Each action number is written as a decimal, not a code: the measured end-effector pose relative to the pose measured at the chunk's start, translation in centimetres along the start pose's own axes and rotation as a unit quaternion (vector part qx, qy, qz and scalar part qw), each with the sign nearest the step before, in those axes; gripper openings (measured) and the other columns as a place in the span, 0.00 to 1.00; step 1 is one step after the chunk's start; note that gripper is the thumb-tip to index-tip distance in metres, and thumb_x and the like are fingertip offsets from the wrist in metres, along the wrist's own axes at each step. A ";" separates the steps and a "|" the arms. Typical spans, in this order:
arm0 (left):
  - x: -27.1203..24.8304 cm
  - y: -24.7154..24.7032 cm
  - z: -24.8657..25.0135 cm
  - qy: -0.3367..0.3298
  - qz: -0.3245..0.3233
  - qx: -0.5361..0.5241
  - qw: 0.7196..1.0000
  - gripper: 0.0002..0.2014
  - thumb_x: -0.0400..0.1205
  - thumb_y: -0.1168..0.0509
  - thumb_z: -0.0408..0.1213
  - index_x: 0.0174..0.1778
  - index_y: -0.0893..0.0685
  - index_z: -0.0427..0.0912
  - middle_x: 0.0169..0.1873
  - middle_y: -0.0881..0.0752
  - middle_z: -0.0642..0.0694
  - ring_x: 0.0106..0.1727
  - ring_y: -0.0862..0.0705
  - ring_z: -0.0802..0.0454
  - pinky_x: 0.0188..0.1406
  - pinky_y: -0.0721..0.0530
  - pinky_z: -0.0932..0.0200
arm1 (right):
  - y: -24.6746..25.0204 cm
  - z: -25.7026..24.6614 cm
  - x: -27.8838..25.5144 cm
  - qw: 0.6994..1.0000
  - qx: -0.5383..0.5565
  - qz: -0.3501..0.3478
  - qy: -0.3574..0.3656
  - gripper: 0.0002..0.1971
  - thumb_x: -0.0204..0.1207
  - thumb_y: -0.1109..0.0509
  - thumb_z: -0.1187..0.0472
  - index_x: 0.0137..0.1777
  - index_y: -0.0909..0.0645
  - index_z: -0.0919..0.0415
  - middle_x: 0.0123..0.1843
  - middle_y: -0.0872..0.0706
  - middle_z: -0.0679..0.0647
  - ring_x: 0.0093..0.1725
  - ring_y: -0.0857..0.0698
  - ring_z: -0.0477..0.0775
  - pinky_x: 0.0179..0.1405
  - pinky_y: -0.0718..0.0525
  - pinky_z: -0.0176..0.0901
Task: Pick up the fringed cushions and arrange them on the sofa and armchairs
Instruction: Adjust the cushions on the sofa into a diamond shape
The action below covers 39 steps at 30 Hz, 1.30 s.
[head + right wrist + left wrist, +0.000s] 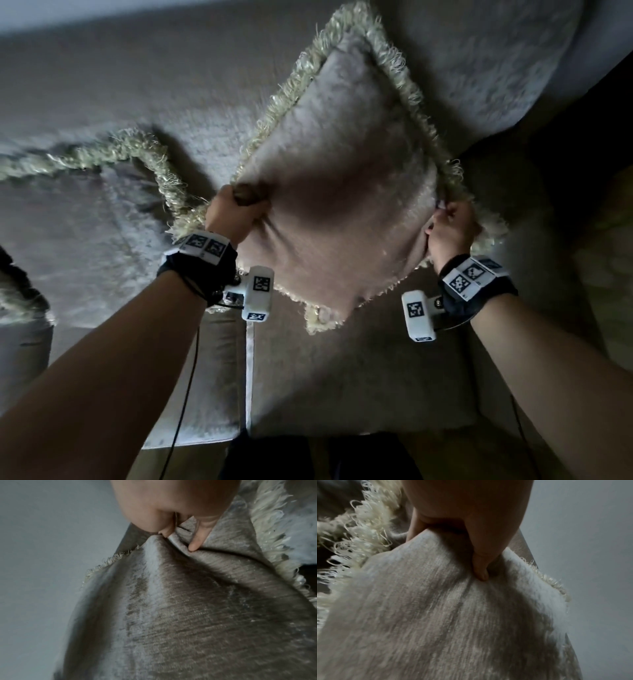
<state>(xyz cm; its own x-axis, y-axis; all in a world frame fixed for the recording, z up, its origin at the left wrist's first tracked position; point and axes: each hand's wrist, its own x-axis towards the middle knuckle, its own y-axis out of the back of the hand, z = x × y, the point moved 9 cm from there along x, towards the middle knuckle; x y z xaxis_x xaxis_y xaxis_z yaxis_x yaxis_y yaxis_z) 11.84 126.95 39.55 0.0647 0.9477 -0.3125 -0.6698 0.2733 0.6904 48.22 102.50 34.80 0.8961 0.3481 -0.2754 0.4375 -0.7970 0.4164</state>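
A beige velvet fringed cushion (342, 185) stands on one corner like a diamond above the sofa seat (359, 373). My left hand (236, 209) grips its left corner, thumb pressed into the fabric (481, 573). My right hand (448, 226) pinches the right corner, a fold of cloth caught between thumb and fingers (193, 546). The cushion (453, 615) fills the left wrist view, and the same cushion (197, 615) fills the right wrist view. A second fringed cushion (85, 219) leans against the sofa back on the left.
The sofa back (171, 78) runs across the top, with a large pale back cushion (496, 68) at upper right. Part of another fringed cushion (17, 294) shows at the far left edge. Dark floor (589, 205) lies to the right of the sofa.
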 end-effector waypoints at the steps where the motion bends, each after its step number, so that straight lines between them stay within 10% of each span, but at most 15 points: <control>1: -0.7 -0.4 -0.1 0.006 -0.003 -0.021 1.000 0.33 0.55 0.22 0.59 0.51 0.12 0.41 0.43 0.09 0.40 0.46 0.11 0.39 0.45 0.12 0.47 | 0.9 -1.2 0.1 1.000 0.001 0.015 0.016 0.02 0.82 0.38 0.59 0.48 0.27 0.56 0.50 0.17 0.63 0.52 0.14 0.68 0.56 0.15 0.66; 7: -3.0 -2.1 -0.6 0.020 0.005 -0.109 0.994 0.21 0.70 0.19 0.41 0.53 0.15 0.35 0.43 0.13 0.44 0.43 0.16 0.48 0.29 0.25 0.70 | 3.4 -5.5 0.8 0.996 0.040 0.028 0.075 0.02 0.82 0.42 0.67 0.50 0.30 0.59 0.38 0.25 0.48 0.36 0.21 0.51 0.50 0.18 0.53; 17: -1.4 -2.8 0.7 0.002 0.016 -0.055 0.998 0.24 0.64 0.19 0.50 0.48 0.18 0.43 0.44 0.13 0.44 0.50 0.14 0.40 0.53 0.15 0.43 | 1.7 0.2 3.7 0.997 -0.071 -0.010 0.037 0.05 0.75 0.41 0.56 0.38 0.31 0.48 0.53 0.17 0.67 0.52 0.15 0.68 0.55 0.15 0.68; 24: -0.8 -4.4 -0.7 0.016 -0.016 -0.055 0.998 0.35 0.55 0.26 0.63 0.51 0.20 0.43 0.47 0.12 0.41 0.51 0.14 0.39 0.55 0.15 0.40 | 1.4 -0.2 4.5 0.993 -0.108 0.012 0.046 0.07 0.82 0.41 0.68 0.54 0.23 0.70 0.59 0.18 0.69 0.52 0.19 0.62 0.49 0.27 0.43; 39: 1.3 -5.7 -3.1 0.049 -0.022 0.052 0.997 0.40 0.63 0.26 0.63 0.64 0.24 0.42 0.61 0.19 0.40 0.64 0.21 0.38 0.67 0.23 0.38 | -1.7 2.2 5.7 0.989 -0.114 -0.067 0.059 0.19 0.83 0.37 0.67 0.73 0.27 0.68 0.75 0.29 0.65 0.66 0.20 0.57 0.54 0.28 0.28</control>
<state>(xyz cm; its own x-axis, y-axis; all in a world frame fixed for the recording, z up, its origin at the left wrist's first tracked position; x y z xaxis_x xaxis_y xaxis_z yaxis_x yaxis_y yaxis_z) 13.46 126.09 33.25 0.0153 0.9152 -0.4027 -0.5873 0.3342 0.7372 52.46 104.71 30.59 0.8256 0.5090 -0.2436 0.5461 -0.6119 0.5722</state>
